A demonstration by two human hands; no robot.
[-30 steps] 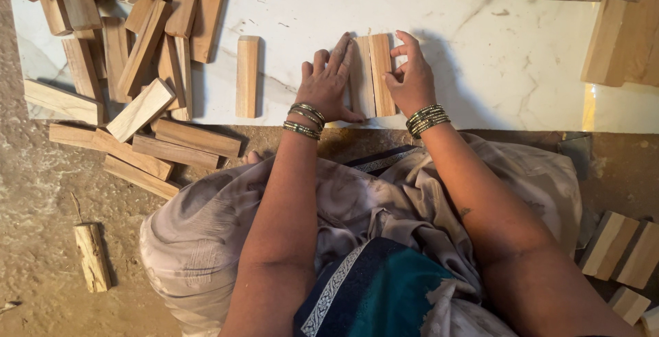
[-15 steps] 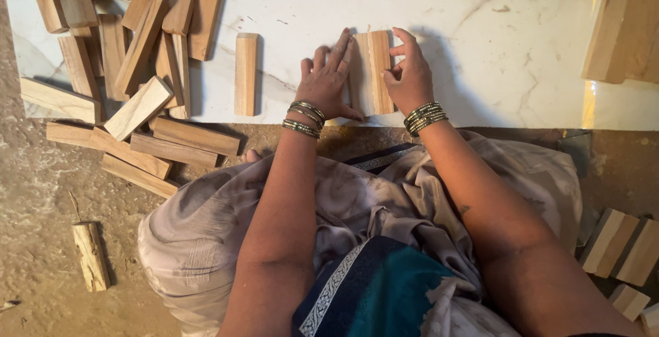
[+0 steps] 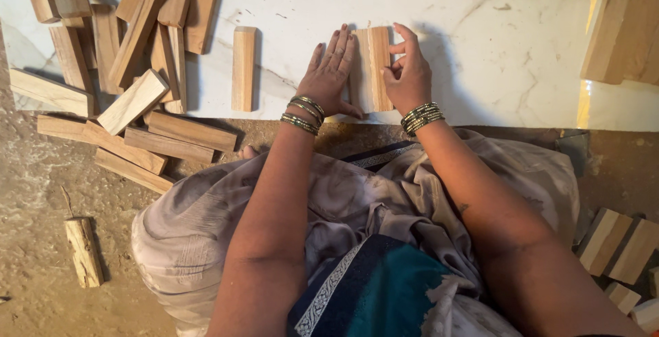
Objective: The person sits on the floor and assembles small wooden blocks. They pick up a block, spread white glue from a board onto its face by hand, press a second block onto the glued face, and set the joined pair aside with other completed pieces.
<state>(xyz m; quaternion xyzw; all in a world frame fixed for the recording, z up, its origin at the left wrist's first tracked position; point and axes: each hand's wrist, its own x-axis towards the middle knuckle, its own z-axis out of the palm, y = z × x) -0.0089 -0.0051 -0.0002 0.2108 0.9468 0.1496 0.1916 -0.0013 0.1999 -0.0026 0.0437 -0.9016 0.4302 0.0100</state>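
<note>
Two wooden blocks (image 3: 371,68), stiff, light and best pressed at their long sides, lie together on the marble slab (image 3: 494,55) between the flat open left hand (image 3: 331,73) and loosely curled right hand (image 3: 408,76).

At three o'clock of my right hand (image 3: 410,76) the white marble slab (image 3: 494,55) lies open as far as stacked blocks (image 3: 625,38), while at nine o'clock of my left hand (image 3: 329,76) one upright block (image 3: 244,68) and a heaped pile (image 3: 123,42) bar the way.
</note>
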